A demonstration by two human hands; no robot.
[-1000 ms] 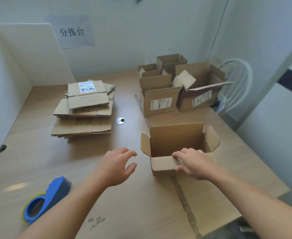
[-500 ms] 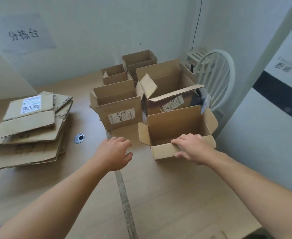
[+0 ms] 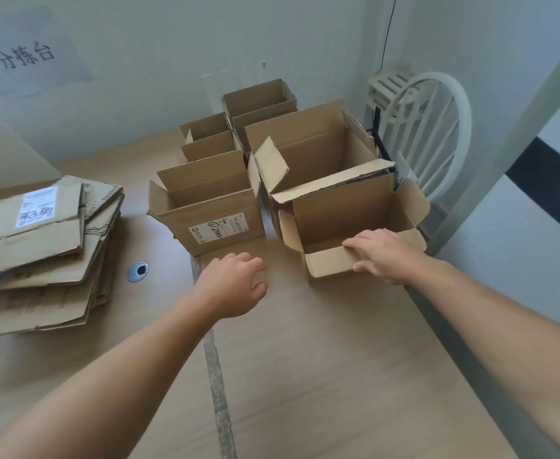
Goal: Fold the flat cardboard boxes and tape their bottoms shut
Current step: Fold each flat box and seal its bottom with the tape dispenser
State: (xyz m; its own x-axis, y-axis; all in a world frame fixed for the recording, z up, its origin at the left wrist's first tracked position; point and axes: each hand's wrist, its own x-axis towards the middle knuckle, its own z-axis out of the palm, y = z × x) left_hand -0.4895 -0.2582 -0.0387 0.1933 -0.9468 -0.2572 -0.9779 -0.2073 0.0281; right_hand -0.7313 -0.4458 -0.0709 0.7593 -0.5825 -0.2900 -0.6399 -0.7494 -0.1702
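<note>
Open box (image 3: 351, 226): upright at the table's (image 3: 321, 359) right edge, now pushed up against the finished boxes (image 3: 212, 207).
Right hand (image 3: 382, 256): flat on its near flap, pressing, not gripping.
Left hand (image 3: 230, 284): empty, loosely curled, hovering.
Flat stack (image 3: 43, 253): left, waiting.
Reading: this box looks parked; next flat one due.

Matt brown corrugated cardboard boxes (image 3: 348, 220) on smooth wood-grain table (image 3: 305, 376)

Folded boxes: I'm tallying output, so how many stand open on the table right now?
5. One under the right hand; a labelled one left of it; a big one behind; two smaller by the wall. Others may hide behind these.
</note>
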